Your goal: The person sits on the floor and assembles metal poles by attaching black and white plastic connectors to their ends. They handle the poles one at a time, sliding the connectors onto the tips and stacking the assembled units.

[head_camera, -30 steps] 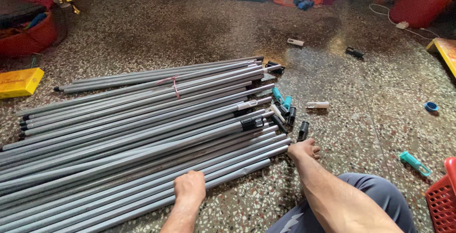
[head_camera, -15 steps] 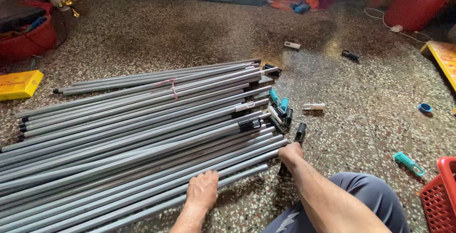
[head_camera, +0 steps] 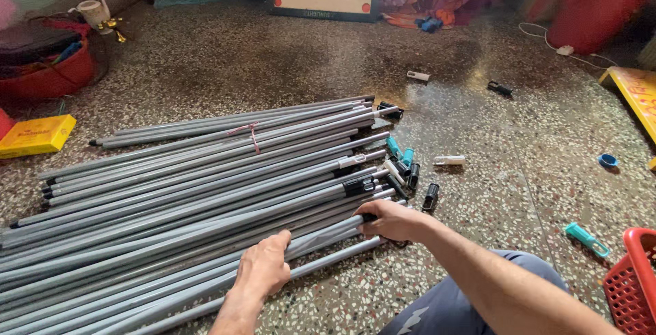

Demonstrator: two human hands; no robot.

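left hand (head_camera: 263, 270) lies palm down with fingers curled; right hand (head_camera: 391, 220) is closed, forearm stretched out.
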